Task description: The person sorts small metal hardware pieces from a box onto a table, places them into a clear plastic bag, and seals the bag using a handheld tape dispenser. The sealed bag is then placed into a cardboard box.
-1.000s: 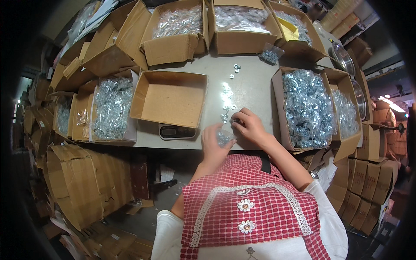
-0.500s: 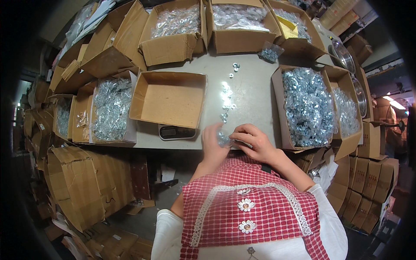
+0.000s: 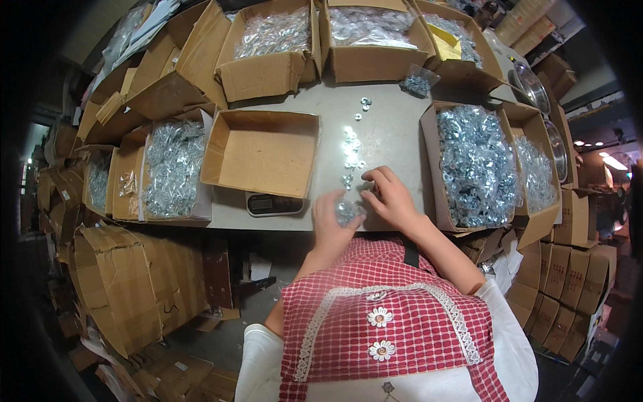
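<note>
At the table's near edge my left hand (image 3: 328,216) is closed around a small clear plastic bag (image 3: 346,213) with shiny metal pieces inside. Just right of it, my right hand (image 3: 390,199) hovers with bent fingers, thumb and forefinger apart, and nothing visible between them. Beyond both hands, a loose row of small metal washers or nuts (image 3: 351,149) runs away from me across the grey table. Their exact kind is too small to make out.
An empty cardboard box (image 3: 264,151) rests on a dark scale (image 3: 274,204) at left. A box of bagged metal parts (image 3: 472,167) stands at right, another (image 3: 174,171) far left. More open boxes (image 3: 375,63) line the back, near a small filled bag (image 3: 418,82).
My right hand has moved away from the bag, rightward and slightly forward, its fingers opening. My left hand keeps the bag in nearly the same place.
</note>
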Motion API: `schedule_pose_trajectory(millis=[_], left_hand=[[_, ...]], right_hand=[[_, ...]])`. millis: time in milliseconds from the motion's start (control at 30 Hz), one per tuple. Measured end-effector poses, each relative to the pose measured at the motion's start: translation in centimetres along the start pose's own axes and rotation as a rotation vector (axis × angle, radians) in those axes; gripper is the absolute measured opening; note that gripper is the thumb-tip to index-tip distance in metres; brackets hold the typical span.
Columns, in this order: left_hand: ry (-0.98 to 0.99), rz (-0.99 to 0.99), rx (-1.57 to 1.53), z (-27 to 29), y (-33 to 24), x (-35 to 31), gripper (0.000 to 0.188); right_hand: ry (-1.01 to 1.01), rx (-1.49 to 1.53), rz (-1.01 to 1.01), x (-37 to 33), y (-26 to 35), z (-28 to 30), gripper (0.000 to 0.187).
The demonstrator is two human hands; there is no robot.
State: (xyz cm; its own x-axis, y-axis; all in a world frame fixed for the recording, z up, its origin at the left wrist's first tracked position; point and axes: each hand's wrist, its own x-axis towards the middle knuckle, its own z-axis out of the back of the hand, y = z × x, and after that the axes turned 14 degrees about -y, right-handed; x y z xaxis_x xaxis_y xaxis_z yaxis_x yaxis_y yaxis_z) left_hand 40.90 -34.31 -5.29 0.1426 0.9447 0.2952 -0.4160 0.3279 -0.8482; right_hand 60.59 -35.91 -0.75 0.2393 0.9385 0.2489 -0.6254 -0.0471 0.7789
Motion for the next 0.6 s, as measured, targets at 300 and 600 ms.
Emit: schedule_pose_trajectory(millis=[300, 600], left_hand=[[-0.002, -0.072, 0.031, -0.1, 0.3, 0.0, 0.072], [-0.024, -0.054, 0.049, -0.1, 0.3, 0.0, 0.071]], right_hand=[[0.096, -0.265, 0.059, 2.4, -0.6, -3.3, 0.037], [0.026, -0.255, 0.091, 1.4, -3.7, -2.4, 0.019]])
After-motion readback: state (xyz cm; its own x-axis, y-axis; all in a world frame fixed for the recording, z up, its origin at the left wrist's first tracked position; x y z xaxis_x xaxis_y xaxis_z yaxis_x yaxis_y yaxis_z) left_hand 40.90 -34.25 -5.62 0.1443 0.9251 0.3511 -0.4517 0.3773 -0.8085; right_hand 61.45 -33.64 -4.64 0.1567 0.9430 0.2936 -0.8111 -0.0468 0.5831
